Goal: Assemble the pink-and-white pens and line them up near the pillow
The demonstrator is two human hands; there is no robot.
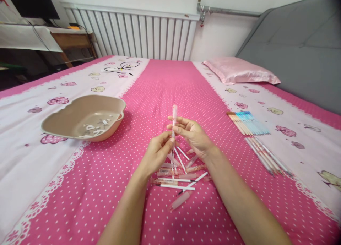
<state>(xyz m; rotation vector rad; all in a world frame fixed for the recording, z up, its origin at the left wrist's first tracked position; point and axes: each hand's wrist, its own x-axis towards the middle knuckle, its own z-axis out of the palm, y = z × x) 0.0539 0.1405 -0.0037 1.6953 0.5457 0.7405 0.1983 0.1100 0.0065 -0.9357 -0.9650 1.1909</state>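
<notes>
Both my hands hold one pale pink pen (174, 118) upright above the pink dotted bedspread (170, 85). My right hand (192, 134) grips its barrel with the fingers curled round it. My left hand (157, 152) pinches the pen's lower end. Beneath the hands lies a loose pile of pen barrels, caps and white refills (178, 175).
A beige scalloped bowl (64, 115) with small white bits in it stands to the left. On the right lie a row of blue and orange pens (247, 123) and a bundle of white pens (266, 155). A pink pillow (239, 70), grey headboard and a radiator are at the back.
</notes>
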